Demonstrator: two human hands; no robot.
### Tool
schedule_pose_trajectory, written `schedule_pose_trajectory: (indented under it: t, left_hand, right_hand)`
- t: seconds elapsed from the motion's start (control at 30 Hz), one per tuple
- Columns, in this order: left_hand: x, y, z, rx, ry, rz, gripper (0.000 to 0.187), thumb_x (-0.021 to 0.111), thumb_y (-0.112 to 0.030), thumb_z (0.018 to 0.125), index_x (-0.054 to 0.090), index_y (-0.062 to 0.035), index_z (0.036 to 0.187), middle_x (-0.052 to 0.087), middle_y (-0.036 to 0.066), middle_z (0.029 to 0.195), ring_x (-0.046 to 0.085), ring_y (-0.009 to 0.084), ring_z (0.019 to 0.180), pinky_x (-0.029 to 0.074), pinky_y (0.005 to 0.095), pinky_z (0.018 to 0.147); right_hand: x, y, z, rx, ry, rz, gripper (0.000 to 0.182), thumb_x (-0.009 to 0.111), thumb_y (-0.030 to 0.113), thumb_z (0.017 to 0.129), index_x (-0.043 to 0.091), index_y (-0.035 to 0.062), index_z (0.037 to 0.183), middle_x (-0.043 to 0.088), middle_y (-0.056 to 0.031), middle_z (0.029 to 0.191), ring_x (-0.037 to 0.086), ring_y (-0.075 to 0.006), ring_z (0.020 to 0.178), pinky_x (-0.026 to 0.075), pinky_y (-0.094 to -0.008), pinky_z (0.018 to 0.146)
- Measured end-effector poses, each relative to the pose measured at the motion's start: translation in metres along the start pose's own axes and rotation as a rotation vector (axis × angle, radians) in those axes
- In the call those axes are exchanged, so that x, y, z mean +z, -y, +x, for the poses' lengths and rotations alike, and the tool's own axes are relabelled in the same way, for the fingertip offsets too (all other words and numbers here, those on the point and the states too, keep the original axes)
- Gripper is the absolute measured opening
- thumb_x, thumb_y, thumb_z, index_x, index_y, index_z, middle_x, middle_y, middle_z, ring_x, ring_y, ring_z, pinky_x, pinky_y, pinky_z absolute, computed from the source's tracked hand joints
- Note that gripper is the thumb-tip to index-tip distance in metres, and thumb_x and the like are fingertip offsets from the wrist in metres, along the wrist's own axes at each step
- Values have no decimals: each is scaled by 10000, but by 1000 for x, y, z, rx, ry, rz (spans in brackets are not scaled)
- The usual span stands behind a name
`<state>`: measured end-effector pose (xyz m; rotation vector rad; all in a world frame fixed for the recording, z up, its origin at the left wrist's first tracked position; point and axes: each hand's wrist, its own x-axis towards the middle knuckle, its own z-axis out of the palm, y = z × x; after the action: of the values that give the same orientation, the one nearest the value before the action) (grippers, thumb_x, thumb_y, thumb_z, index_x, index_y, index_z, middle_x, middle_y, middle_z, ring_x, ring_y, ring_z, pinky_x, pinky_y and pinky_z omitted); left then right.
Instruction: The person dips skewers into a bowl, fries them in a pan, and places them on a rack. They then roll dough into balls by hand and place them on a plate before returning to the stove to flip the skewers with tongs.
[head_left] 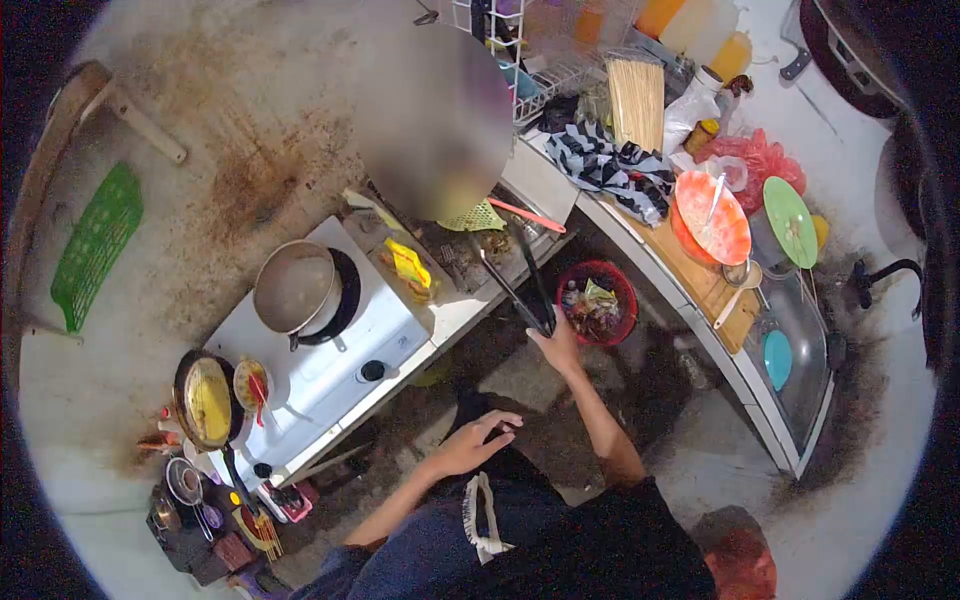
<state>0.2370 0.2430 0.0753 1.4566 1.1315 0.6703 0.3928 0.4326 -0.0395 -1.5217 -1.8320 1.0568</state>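
Note:
My right hand (pixel 558 347) grips a pair of black-handled tongs (pixel 543 300) at their joined end. The two arms of the tongs spread apart and point away from me, over the counter edge. A yellow-green mesh piece (pixel 472 216) and a pink-handled utensil (pixel 527 213) lie just beyond their tips. My left hand (pixel 480 443) hovers in front of my body, fingers loosely bent and apart, with nothing in it. A large blurred patch hides what is behind the mesh piece.
On the white stove (pixel 400 325) sits a pot (pixel 295 287); a frying pan (pixel 208 400) with yellow content is at left. A red basin (pixel 598 303) of scraps stands low beside my right hand. The right counter bears an orange bowl (pixel 710 217), a cutting board (pixel 690 285) and a sink (pixel 808 390).

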Motion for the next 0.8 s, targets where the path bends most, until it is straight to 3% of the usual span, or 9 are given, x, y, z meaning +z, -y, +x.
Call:
schedule_pose_trajectory:
  t: [0.1, 0.23, 0.3, 0.5, 0.57, 0.63, 0.73, 0.8]
  left_hand:
    - [-11, 5, 19, 27, -4, -12, 295, 445, -178, 883, 442, -18, 1132, 513, 120, 1058, 525, 202, 971, 401, 320, 849]
    - [-41, 8, 47, -1, -59, -99, 290, 460, -198, 880, 458, -47, 1127, 511, 82, 1059, 505, 186, 969, 377, 314, 889]
    - [-57, 9, 65, -1, -77, -100, 283, 464, -185, 879, 461, -45, 1124, 507, 81, 1067, 500, 181, 975, 375, 312, 890]
    - [-101, 10, 109, 39, -251, -102, 257, 469, -115, 865, 463, -33, 1108, 538, 95, 1037, 531, 182, 942, 399, 299, 846]
    - [-107, 16, 124, 76, -193, -140, 253, 471, -104, 862, 468, -31, 1104, 545, 92, 1029, 531, 172, 924, 397, 287, 843]
    - [-112, 16, 136, 41, -108, -139, 250, 470, -89, 858, 467, -17, 1097, 542, 90, 1023, 529, 167, 915, 393, 278, 842]
    - [-118, 1, 155, 60, -31, -115, 247, 467, -80, 856, 466, -14, 1094, 539, 86, 1022, 522, 168, 926, 389, 280, 847]
    - [-117, 1, 170, 69, 7, -103, 237, 456, -60, 859, 468, -17, 1092, 536, 84, 1033, 517, 166, 937, 389, 278, 849]
  right_hand:
    - [26, -5, 40, -50, 11, -68, 814, 694, 264, 661, 248, 0, 1288, 378, -249, 1234, 433, -337, 1106, 343, -366, 941]
    - [39, 27, 78, 64, 95, -51, 835, 690, 250, 668, 206, 5, 1302, 345, -269, 1249, 415, -347, 1121, 368, -386, 913]
    - [62, 4, 101, -104, 12, -171, 792, 676, 267, 686, 232, -7, 1282, 373, -259, 1204, 407, -377, 1102, 348, -394, 912]
    - [73, -7, 119, -90, 135, -65, 847, 670, 306, 685, 193, -26, 1301, 299, -281, 1276, 293, -398, 1198, 276, -386, 979]
    - [69, -7, 119, -47, 181, -116, 856, 635, 353, 707, 165, -13, 1322, 299, -299, 1266, 298, -407, 1192, 264, -391, 988]
    - [69, -15, 120, -137, 197, -80, 849, 597, 374, 740, 119, 4, 1336, 293, -310, 1256, 306, -419, 1178, 280, -413, 973]
    - [52, 2, 115, 61, 206, -140, 839, 560, 392, 771, 70, 25, 1346, 281, -309, 1255, 322, -432, 1157, 311, -435, 945]
    - [42, -2, 116, 22, 159, -156, 815, 533, 398, 789, 56, 45, 1348, 291, -293, 1234, 371, -440, 1100, 364, -449, 885]
